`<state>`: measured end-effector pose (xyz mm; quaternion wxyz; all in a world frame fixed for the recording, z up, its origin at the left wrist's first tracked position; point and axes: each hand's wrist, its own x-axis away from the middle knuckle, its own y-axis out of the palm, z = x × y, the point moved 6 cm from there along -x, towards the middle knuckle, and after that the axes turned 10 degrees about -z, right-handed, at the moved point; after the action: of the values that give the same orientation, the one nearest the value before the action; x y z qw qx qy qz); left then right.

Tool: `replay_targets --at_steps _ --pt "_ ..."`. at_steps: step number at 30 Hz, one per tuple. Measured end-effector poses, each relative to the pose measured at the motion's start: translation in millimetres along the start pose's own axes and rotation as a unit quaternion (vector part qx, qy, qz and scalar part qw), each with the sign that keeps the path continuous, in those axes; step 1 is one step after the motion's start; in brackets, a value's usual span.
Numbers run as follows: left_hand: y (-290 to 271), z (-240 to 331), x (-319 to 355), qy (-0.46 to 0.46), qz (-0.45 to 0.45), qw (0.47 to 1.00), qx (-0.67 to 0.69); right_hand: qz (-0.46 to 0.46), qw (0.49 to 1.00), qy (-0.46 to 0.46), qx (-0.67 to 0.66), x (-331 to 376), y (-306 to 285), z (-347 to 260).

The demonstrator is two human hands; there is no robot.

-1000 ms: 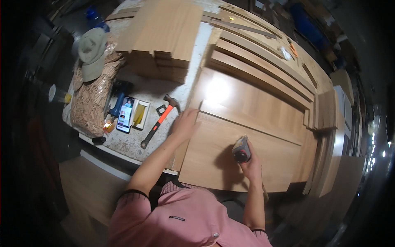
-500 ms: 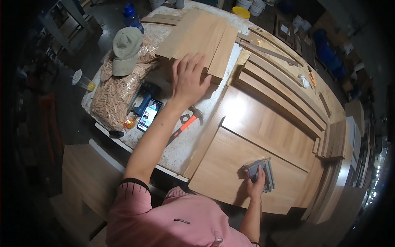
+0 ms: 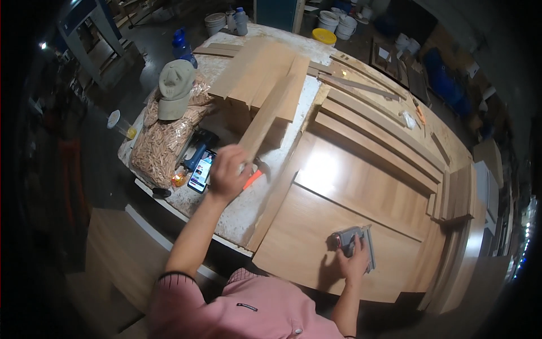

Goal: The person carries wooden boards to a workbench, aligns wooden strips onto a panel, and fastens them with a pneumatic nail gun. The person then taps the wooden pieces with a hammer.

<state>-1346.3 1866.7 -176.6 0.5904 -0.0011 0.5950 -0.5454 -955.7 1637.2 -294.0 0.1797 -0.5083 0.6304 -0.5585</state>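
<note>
My left hand (image 3: 228, 174) is closed around the near end of a narrow wooden board (image 3: 265, 124). The board slants away toward a wooden stack (image 3: 243, 68) at the far left of the table, and its far part is blurred. Partly behind my left hand lies a hammer (image 3: 255, 176) with an orange and black handle. My right hand (image 3: 354, 261) is wrapped round a grey nail gun (image 3: 349, 239), which is over the near part of a wide wooden panel (image 3: 305, 226). A raised wooden strip (image 3: 361, 207) runs across the panel.
Several long wooden strips (image 3: 384, 138) lie beyond the panel. On the left are a bag of wooden dowels (image 3: 161, 150), a cap (image 3: 176, 85), a phone (image 3: 199, 176) and a blue tool (image 3: 199, 148). More boards (image 3: 457, 195) stand at the right edge.
My left hand has moved from the stack back toward me, taking hold of the narrow board. The board has swung out from the stack. My right hand stays on the nail gun.
</note>
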Motion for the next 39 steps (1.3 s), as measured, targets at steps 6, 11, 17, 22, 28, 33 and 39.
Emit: replay_targets --at_steps 6,11,17,22,28,33,39 --pt "-72.7 93.7 120.1 -0.101 0.048 0.992 0.061 -0.131 0.883 -0.146 -0.427 -26.9 30.6 -51.1" --pt "-25.7 144.8 208.9 -0.116 -0.096 0.984 0.097 -0.162 0.861 -0.133 -0.463 -45.5 106.0 -110.0" --pt "33.8 173.7 298.0 -0.092 -0.378 0.913 0.124 0.063 0.939 -0.313 -0.125 -21.5 87.7 -130.2" --pt "61.6 164.1 279.2 -0.243 -0.392 0.881 0.104 -0.03 0.959 -0.263 -0.104 -42.6 104.8 -124.4" --pt "152.1 128.8 226.3 -0.262 -0.372 0.89 -0.02 0.044 0.956 -0.264 -0.117 -62.2 104.9 -122.6" --pt "173.2 94.6 186.3 -0.275 -0.336 0.9 0.045 0.03 0.967 -0.218 -0.132 -90.7 95.1 -133.7" --pt "169.5 86.9 179.7 -0.233 -0.325 0.915 0.055 0.128 0.942 -0.278 -0.137 -106.2 98.2 -163.5"
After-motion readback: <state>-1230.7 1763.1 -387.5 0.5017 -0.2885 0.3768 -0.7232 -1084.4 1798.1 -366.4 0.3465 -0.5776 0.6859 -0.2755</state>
